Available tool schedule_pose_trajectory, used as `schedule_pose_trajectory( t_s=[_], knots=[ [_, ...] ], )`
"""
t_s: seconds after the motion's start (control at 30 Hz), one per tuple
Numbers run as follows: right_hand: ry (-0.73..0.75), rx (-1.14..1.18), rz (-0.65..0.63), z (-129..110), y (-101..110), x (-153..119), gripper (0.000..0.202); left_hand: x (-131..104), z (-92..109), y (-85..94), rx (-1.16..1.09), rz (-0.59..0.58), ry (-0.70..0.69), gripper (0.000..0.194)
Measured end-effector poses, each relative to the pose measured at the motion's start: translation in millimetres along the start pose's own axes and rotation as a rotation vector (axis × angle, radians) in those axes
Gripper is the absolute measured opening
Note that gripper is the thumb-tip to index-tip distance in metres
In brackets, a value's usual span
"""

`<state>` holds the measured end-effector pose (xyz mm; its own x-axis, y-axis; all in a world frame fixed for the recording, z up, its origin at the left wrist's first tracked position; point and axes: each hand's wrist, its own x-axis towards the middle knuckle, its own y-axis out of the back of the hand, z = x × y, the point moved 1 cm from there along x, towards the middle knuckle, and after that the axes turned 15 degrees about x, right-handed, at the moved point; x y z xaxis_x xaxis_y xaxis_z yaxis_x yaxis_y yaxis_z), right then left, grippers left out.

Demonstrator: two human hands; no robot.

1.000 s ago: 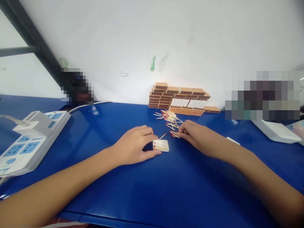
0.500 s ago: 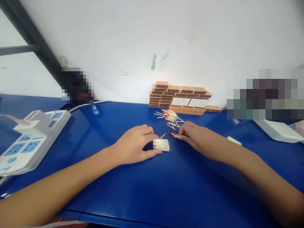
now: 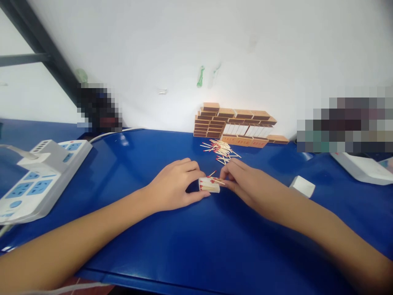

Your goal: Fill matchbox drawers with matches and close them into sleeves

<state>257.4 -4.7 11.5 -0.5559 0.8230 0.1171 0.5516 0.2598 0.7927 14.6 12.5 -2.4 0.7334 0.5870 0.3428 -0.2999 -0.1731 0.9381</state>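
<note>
A small white matchbox tray [image 3: 215, 189] with several red-tipped matches in it lies on the blue table [image 3: 184, 246]. My left hand [image 3: 178, 184] holds its left end between thumb and fingers. Pinched in my right hand [image 3: 238, 176] are a few matches [image 3: 218, 181], their red heads over the tray's right part. One loose match [image 3: 213, 173] lies just behind the tray. Farther back is a heap of loose matches [image 3: 222, 148], in front of a stack of brown and orange matchboxes [image 3: 211, 123] by the wall.
On the left lies a white power strip [image 3: 46, 180] with blue sockets and a plugged-in adapter. A white block [image 3: 303, 186] sits beyond my right forearm, and a white device [image 3: 362, 168] is at the far right. A cable [image 3: 116, 132] runs along the back left.
My right hand has moved left with its matches, from beside the tray to over it. More of the white block beyond my right forearm shows. My left hand remains on the tray.
</note>
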Motion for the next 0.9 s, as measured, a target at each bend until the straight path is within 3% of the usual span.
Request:
schedule_pose_trajectory(
  t_s=[0.3, 0.63, 0.9],
  knots=[
    [0.04, -0.045, -0.029, -9.0, -17.4, 4.2, 0.013, 0.1, 1.5, -0.5, -0.029, 0.009, -0.012, 0.027],
    [-0.044, -0.023, -0.101, -3.8, 3.4, -2.0, 0.017, 0.8, 0.8, 1.2, -0.033, -0.008, -0.007, 0.027],
    [-0.002, -0.034, -0.078, -4.5, -2.9, -0.1, 0.013, -0.3, 0.3, -0.6, -0.015, 0.007, -0.012, 0.03]
  ],
)
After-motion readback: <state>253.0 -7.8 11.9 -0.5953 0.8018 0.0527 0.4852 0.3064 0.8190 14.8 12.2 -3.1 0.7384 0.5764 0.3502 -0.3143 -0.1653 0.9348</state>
